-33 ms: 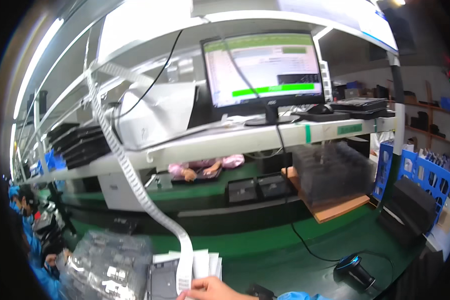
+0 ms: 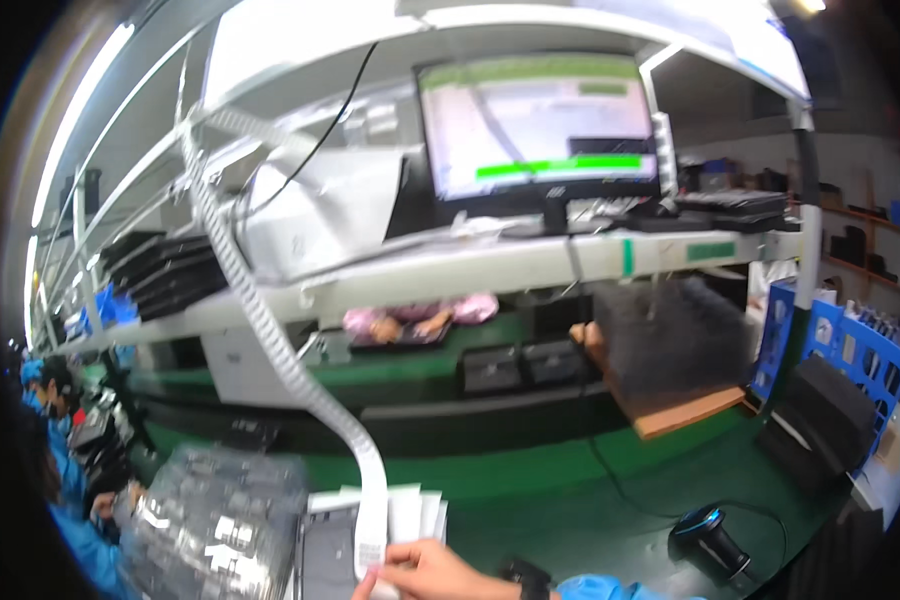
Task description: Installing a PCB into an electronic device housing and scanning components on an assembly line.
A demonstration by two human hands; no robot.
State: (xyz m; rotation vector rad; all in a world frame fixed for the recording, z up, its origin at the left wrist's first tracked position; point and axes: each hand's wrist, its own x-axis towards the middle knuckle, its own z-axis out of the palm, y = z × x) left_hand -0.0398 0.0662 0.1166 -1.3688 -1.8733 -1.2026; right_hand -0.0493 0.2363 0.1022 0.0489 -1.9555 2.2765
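My right hand (image 2: 438, 572) is closed in a pinch at the lower end of a long white label strip (image 2: 305, 385). The strip hangs from the upper left of the rack, and a printed label shows near my fingers. Just left of that pinch, a fingertip of my left hand (image 2: 365, 584) shows at the lower edge; the rest of this hand is out of view, so its grip is hidden. Beneath the strip's end lie a dark grey flat panel (image 2: 327, 550) and several white sheets (image 2: 404, 515).
Left of the panel stands a pile of plastic-wrapped parts (image 2: 210, 530). A black handheld scanner (image 2: 712, 540) with a cable sits at right. Beyond are dark stacked trays (image 2: 675, 340), a blue rack (image 2: 838, 345) and a shelf-mounted monitor (image 2: 540, 130). Co-workers in blue (image 2: 75, 500) sit at left.
The view has shifted slightly, so the monitor and shelf appear a little further right. My right hand appears a bit higher and still pinches the strip's end.
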